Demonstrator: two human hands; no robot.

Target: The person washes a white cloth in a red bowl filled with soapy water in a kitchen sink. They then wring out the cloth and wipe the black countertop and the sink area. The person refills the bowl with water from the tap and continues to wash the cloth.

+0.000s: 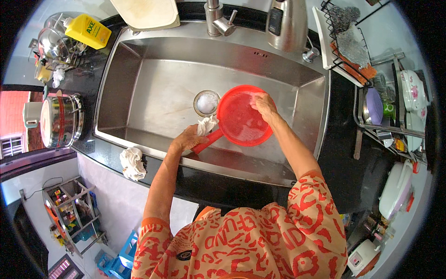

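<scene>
A red plastic dipper (240, 122) with soapy water in its bowl is over the stainless steel sink (167, 83). Around its handle my left hand (190, 137) is closed, with a crumpled white cloth (207, 125) between that hand and the bowl. My right hand (263, 104) reaches over the bowl's far right side, fingers bent down inside it; whether they hold anything is hidden. White suds cover the drain (206, 103), just left of the bowl. Another crumpled white cloth (133, 164) lies on the black counter's front edge, left of my left forearm.
A faucet (221, 22) and a steel kettle (287, 26) stand behind the sink, beside a cutting board (146, 12). At left are a yellow detergent bottle (88, 31) and a steel pot (59, 120). Wire and dish racks (390, 129) line the right side.
</scene>
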